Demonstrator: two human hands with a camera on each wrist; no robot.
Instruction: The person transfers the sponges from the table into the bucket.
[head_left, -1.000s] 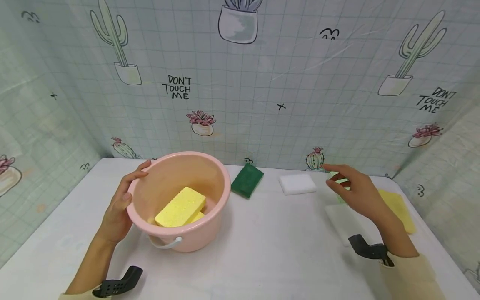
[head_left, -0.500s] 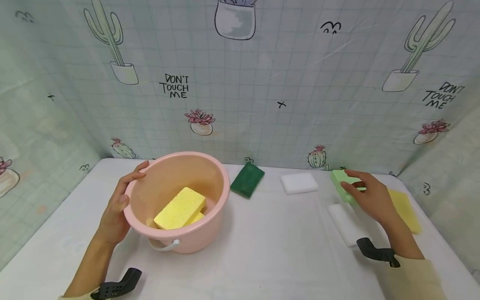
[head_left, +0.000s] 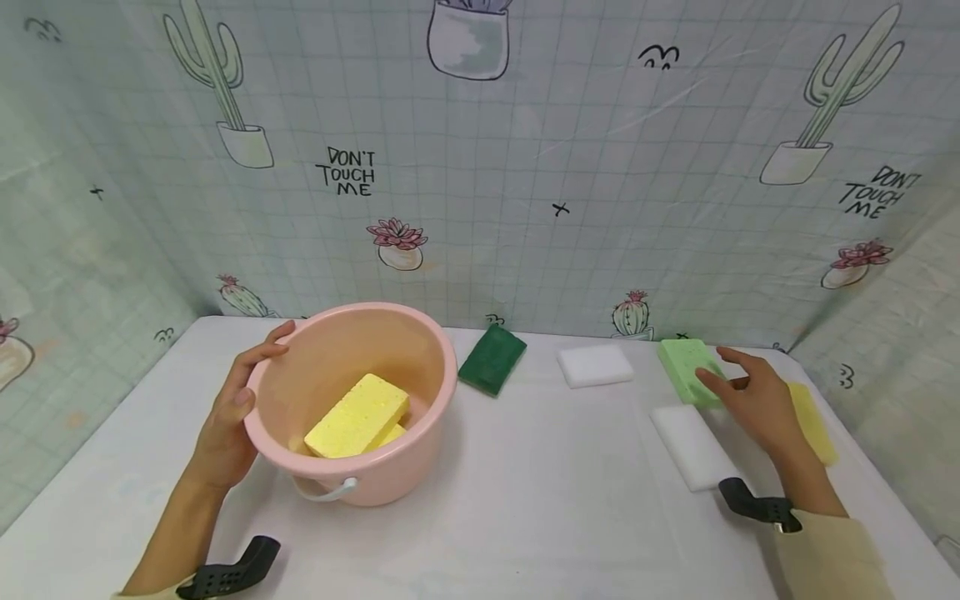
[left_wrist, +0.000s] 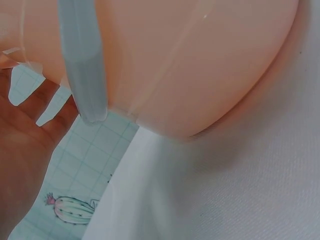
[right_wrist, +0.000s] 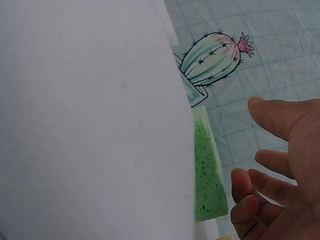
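bucket (head_left: 401, 467) made of smooth glossy plastic, light green sponge (head_left: 681, 367) pitted with rough pores, table (head_left: 555, 483) covered in matt cloth, backdrop (head_left: 480, 150) faintly creased

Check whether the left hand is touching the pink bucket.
Touching. The head view shows it: the left hand is curled over the rim of the pink bucket, with no gap between them.

Booth (head_left: 82, 275), makeshift, probably indoors (we cannot see past it): gridded cactus-print sheeting (head_left: 495, 167) on three sides; white-covered table (head_left: 562, 500) within.
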